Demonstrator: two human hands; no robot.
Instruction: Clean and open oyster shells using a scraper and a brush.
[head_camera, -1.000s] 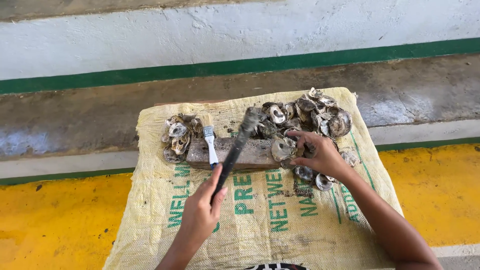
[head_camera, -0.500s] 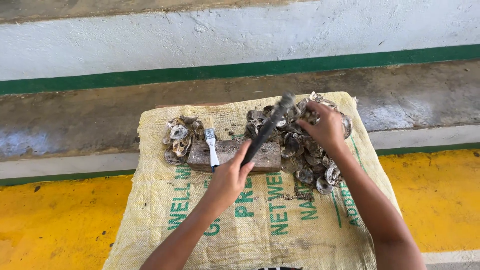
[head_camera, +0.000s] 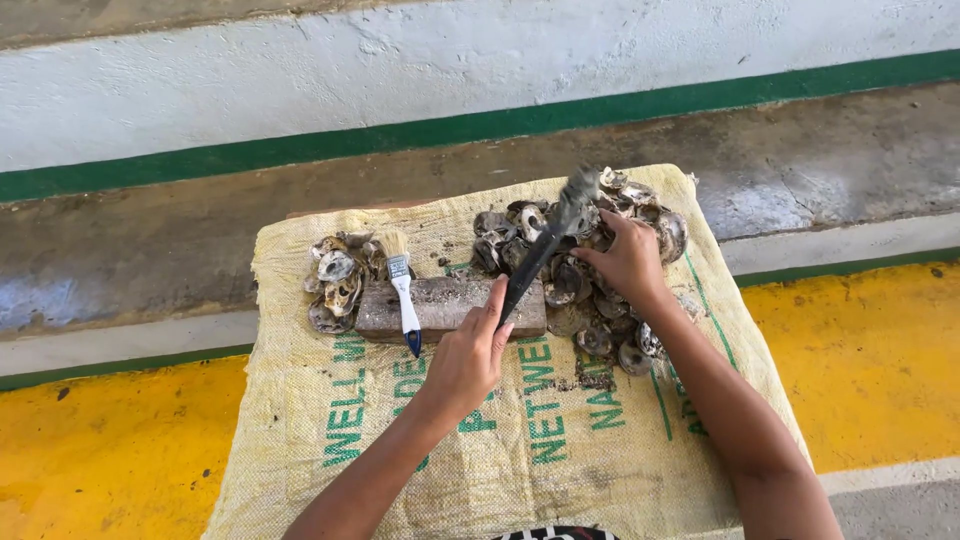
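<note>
My left hand (head_camera: 468, 357) grips the dark handle of a hammer (head_camera: 545, 246), whose head points up over the shells. My right hand (head_camera: 628, 261) rests on a large pile of grey oyster shells (head_camera: 590, 290) at the right of the sack, fingers curled on one shell. A worn wooden block (head_camera: 450, 305) lies between the two piles, with a small paintbrush (head_camera: 403, 290) with a white and blue handle lying across it. A smaller heap of shells (head_camera: 340, 280) sits left of the block.
Everything lies on a yellowish woven sack (head_camera: 400, 450) with green print, spread over a yellow floor (head_camera: 100, 450). Behind it runs a grey concrete ledge (head_camera: 180, 230) and a white wall with a green stripe (head_camera: 400, 135).
My left hand has shifted right and forward with the hammer, its head now over the right pile. My right hand moved up onto the top of that pile.
</note>
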